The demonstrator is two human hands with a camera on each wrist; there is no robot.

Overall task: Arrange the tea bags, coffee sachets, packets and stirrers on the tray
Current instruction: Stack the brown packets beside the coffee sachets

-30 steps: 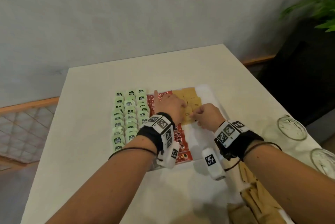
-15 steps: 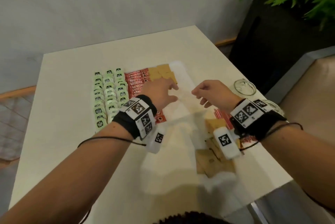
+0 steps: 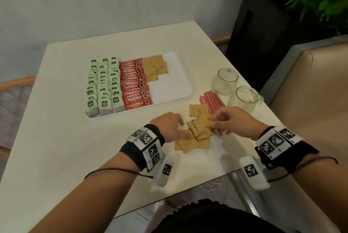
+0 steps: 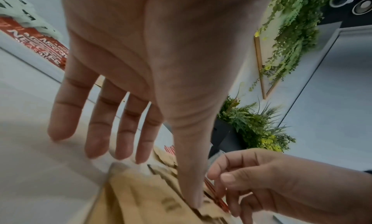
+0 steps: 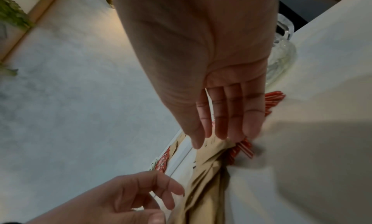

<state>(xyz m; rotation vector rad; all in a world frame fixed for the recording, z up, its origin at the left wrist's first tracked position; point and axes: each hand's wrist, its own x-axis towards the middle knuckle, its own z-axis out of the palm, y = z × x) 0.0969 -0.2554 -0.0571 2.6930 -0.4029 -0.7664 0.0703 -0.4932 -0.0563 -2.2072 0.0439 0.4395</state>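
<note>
- A white tray (image 3: pixel 180 74) lies on the tabletop (image 3: pixel 56 138), its long sides running left to right before the person.
- On the tray, green tea bags (image 3: pixel 102 85) fill three columns at the left; red coffee sachets (image 3: pixel 134 85) lie beside them, each with its long axis left to right, overlapped in one column running away from the person; a few brown packets (image 3: pixel 156 67) lie flat at the far middle.
- A loose pile of brown packets (image 3: pixel 199 131) lies on the tabletop just in front of the tray, fanned at mixed angles, a single one (image 3: pixel 197 110) lying apart toward the tray.
- Red stirrers (image 3: pixel 211 101) lie in a bundle right of the pile, long axis slanting from the far left toward the near right, near two glass jars (image 3: pixel 225 81).
- The left hand (image 3: pixel 169 126) reaches palm down, fingers (image 4: pixel 100 128) straight and spread above the tabletop, thumb tip pressing the pile's near edge.
- The right hand (image 3: pixel 231 121) reaches in from the right, fingers (image 5: pixel 231 116) straight and together, tips touching the packets over the stirrers' near ends; it holds nothing that the views make plain.
</note>
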